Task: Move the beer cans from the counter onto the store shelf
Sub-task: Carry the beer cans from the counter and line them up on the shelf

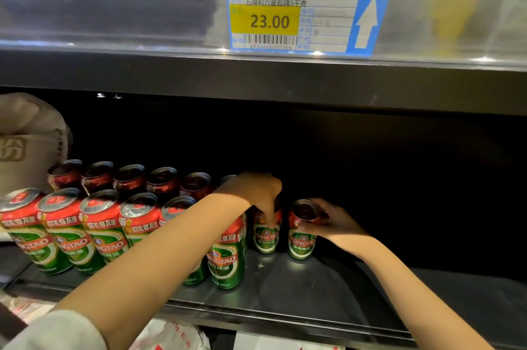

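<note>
Several green-and-red beer cans stand in two rows on the left half of the dark store shelf. My left hand reaches in from above and grips the top of one can at the back row's right end. My right hand holds another can by its upper part, upright on the shelf just to the right of that one. The two cans stand close together with a small gap between them.
The shelf above overhangs closely, with a clear price rail and a yellow 23.00 tag. A beige bag sits at the far left behind the cans. White packaging lies on the level below. The shelf's right half is bare.
</note>
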The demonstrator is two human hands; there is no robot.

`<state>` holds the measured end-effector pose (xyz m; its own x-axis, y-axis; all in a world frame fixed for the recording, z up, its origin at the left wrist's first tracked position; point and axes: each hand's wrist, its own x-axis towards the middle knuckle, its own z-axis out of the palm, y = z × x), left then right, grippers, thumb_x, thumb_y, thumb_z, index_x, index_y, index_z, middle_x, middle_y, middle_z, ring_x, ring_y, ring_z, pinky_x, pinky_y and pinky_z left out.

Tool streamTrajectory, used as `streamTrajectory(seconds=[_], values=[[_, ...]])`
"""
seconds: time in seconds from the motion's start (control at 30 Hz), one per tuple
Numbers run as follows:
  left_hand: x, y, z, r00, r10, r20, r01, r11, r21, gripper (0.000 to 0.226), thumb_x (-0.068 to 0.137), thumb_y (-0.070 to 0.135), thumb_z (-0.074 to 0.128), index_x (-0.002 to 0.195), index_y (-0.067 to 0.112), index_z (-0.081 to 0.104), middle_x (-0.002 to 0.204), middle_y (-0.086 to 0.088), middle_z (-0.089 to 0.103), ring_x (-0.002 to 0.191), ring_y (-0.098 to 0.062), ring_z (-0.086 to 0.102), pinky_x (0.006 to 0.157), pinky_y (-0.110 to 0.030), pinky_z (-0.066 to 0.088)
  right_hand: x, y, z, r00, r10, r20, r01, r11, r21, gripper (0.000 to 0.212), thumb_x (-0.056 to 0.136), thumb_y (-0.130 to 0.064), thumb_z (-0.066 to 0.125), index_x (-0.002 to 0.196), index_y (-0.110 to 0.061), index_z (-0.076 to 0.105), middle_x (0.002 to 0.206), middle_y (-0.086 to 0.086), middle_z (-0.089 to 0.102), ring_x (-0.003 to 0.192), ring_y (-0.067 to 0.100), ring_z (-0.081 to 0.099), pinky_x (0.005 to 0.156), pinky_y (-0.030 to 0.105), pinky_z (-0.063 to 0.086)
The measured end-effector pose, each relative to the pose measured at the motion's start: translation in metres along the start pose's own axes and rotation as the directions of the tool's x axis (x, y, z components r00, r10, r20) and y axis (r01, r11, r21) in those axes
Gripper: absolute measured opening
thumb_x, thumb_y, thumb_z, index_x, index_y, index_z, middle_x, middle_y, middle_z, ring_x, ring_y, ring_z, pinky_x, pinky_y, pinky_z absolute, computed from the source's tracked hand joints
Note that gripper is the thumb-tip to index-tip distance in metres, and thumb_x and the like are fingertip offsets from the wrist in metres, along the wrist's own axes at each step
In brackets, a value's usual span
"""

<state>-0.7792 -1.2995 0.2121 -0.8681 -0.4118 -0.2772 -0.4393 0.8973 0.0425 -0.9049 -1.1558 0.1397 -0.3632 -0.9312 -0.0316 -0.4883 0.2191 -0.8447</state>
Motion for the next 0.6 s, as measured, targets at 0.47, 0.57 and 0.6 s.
streamTrajectory(seconds=[0.47, 0.57, 0.6], values=[[0.001, -0.007, 0.002, 0.999, 0.027, -0.018, -0.027, 0.999, -0.021, 0.057, 0.063, 0.04, 0.082, 0.111, 0.016, 0.064, 0.104, -0.001, 0.067, 0.089, -0.018, 0.063, 0.078, -0.031, 0.054, 0.003, -0.002, 0.012, 0.999, 0.008, -0.047, -0.006, 0.999, 0.047, 0.06, 0.078, -0.021, 0.073, 0.131, -0.019, 0.043, 0.119, -0.005, 0.054, 0.114, 0.012, 0.052, 0.097, 0.029, 0.045], [-0.002, -0.006, 0.001, 0.999, 0.034, 0.0, -0.034, 0.999, -0.032, 0.061, 0.065, 0.042, 0.08, 0.116, 0.016, 0.059, 0.11, -0.001, 0.065, 0.094, -0.019, 0.062, 0.084, -0.036, 0.054, -0.001, -0.001, 0.017, 0.997, 0.038, -0.061, -0.033, 0.996, 0.078, 0.07, 0.079, -0.024, 0.072, 0.137, -0.021, 0.034, 0.123, -0.007, 0.049, 0.12, 0.013, 0.048, 0.098, 0.028, 0.042], [-0.005, -0.005, -0.001, 0.999, 0.033, 0.004, -0.033, 0.998, -0.048, 0.062, 0.066, 0.044, 0.078, 0.118, 0.016, 0.058, 0.112, -0.001, 0.064, 0.096, -0.019, 0.061, 0.085, -0.036, 0.053, -0.005, -0.003, 0.018, 0.994, 0.077, -0.078, -0.069, 0.993, 0.1, 0.074, 0.079, -0.026, 0.072, 0.14, -0.023, 0.03, 0.124, -0.007, 0.047, 0.12, 0.012, 0.046, 0.1, 0.029, 0.04]])
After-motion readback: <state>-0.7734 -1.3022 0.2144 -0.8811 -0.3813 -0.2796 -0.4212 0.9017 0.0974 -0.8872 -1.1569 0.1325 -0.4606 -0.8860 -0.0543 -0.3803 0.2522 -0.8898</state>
